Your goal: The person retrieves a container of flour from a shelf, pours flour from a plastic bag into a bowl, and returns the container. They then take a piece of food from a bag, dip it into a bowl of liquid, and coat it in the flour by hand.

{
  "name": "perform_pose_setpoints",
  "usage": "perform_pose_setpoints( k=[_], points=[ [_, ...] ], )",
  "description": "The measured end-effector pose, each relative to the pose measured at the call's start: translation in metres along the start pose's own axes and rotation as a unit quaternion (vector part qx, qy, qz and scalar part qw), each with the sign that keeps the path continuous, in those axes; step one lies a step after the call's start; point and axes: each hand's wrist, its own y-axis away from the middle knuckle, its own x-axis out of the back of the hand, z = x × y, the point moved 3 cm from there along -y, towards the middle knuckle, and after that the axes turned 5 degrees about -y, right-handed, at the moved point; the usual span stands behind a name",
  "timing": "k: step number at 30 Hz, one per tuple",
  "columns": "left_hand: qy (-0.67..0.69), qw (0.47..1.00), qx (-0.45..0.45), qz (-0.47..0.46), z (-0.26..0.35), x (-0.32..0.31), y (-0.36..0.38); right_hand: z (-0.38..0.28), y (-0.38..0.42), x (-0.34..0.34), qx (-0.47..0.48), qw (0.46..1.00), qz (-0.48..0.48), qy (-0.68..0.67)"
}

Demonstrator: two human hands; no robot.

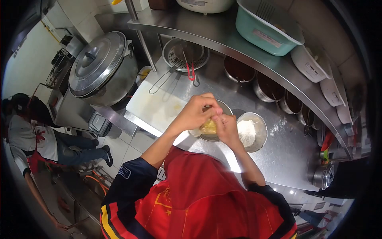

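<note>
overhanging a round metal bowl (pixel 226 108), curled left hand (pixel 198 113) touches right hand (pixel 228 128), grips unclear.

Glossy stainless-steel counter (pixel 294 155), long grey metal shelf (pixel 175 20) above. Pale square-tiled floor (pixel 121 147) at left; cream tiled wall (pixel 73 12) behind.

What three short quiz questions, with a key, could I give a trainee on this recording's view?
1. What colour is the material showing between the left hand and the right hand?
2. True or false: the bowl of white powder stands on the right hand's side.
3. Fill the gap: the teal tub stands on the metal ____.

Key: 1. Yellow. 2. True. 3. Shelf.
</note>
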Motion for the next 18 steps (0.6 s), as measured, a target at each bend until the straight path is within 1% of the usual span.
perform_pose_setpoints(
  k=[1, 2, 4, 5, 6, 7, 8, 10, 11, 12, 15, 18],
  points=[
    [0.022, 1.0, -0.001, 0.019, -0.003, 0.003, 0.0, -0.007, -0.001, 0.003, 0.01, 0.999, 0.035, -0.019],
    [0.073, 0.993, 0.021, 0.089, -0.016, 0.007, 0.002, -0.003, -0.003, 0.01, -0.013, 1.0, 0.018, 0.003],
    [0.172, 0.957, 0.062, 0.224, -0.051, 0.012, 0.009, -0.015, -0.008, 0.022, -0.011, 1.0, -0.006, 0.018],
    [0.29, 0.923, 0.158, 0.199, -0.063, 0.007, 0.017, -0.026, -0.011, 0.025, -0.01, 0.999, -0.018, 0.025],
    [0.402, 0.865, 0.248, 0.169, -0.071, -0.002, 0.031, -0.037, -0.013, 0.026, 0.019, 1.0, -0.018, 0.016],
    [0.506, 0.785, 0.33, 0.137, -0.077, -0.013, 0.044, -0.035, -0.015, 0.027, 0.018, 0.999, -0.025, 0.019],
    [0.588, 0.746, 0.299, 0.093, -0.079, -0.022, 0.052, -0.028, -0.016, 0.03, 0.016, 0.999, -0.032, 0.022],
    [0.533, 0.796, 0.239, 0.16, -0.096, -0.029, 0.066, -0.019, -0.017, 0.033, 0.007, 0.999, -0.039, 0.024],
    [0.501, 0.817, 0.209, 0.193, -0.094, -0.028, 0.069, -0.015, -0.017, 0.033, 0.0, 0.999, -0.036, 0.021],
    [0.493, 0.819, 0.187, 0.224, -0.092, -0.027, 0.071, -0.012, -0.016, 0.034, -0.006, 0.999, -0.033, 0.019],
    [0.437, 0.849, 0.156, 0.253, -0.083, -0.025, 0.071, 0.0, -0.014, 0.036, -0.003, 0.999, -0.035, 0.015],
    [0.494, 0.835, 0.125, 0.208, -0.075, -0.023, 0.07, 0.002, -0.011, 0.039, -0.015, 0.998, -0.049, 0.028]
  ],
)
